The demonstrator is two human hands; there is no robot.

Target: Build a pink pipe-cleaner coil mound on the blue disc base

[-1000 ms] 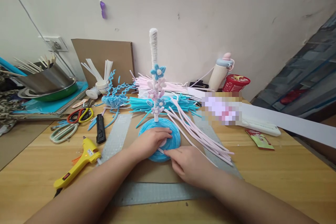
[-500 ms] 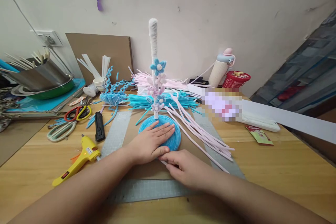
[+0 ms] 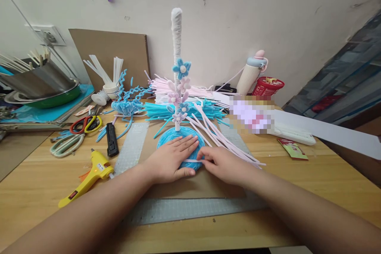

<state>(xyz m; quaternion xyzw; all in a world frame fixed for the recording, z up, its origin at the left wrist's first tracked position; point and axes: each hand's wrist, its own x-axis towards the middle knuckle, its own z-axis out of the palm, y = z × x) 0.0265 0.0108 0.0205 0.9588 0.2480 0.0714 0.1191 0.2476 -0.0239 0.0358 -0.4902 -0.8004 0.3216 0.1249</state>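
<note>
Head view has the blue disc (image 3: 170,136) near the middle, lying flat on cardboard (image 3: 178,190) over a grey mat (image 3: 208,208); I take its centre as my clock, with 12 away from the wearer. The left hand (image 3: 172,156) reaches in from 8 o'clock and rests flat across the disc, fingers straight, palm down, gripping nothing that I can see. From between 3 and 4 o'clock comes the right hand (image 3: 222,162), thumb and forefinger pinched on a thin pink strip (image 3: 192,161) at the disc's rim. I see the strip run across the near part of the disc to the left hand; whether that hand pins its other end, I cannot tell.

At 12 o'clock a white post (image 3: 176,35) stands upright by the disc's far edge, blue and pink flowers (image 3: 181,68) up its lower half. Behind it I make out blue stems (image 3: 190,111) and, farther back, a pink bundle (image 3: 166,85). Loose pink stems (image 3: 226,139) fan out between 2 and 3 o'clock, close to the right hand.

Around 9 o'clock I have a black cutter (image 3: 112,139) and, beyond it, scissors (image 3: 68,145); the yellow glue gun (image 3: 99,166) lies between 8 and 9. A bottle (image 3: 250,75) leans between 1 and 2, a red tub (image 3: 268,87) at 2, and a sachet (image 3: 293,149) at 3.
</note>
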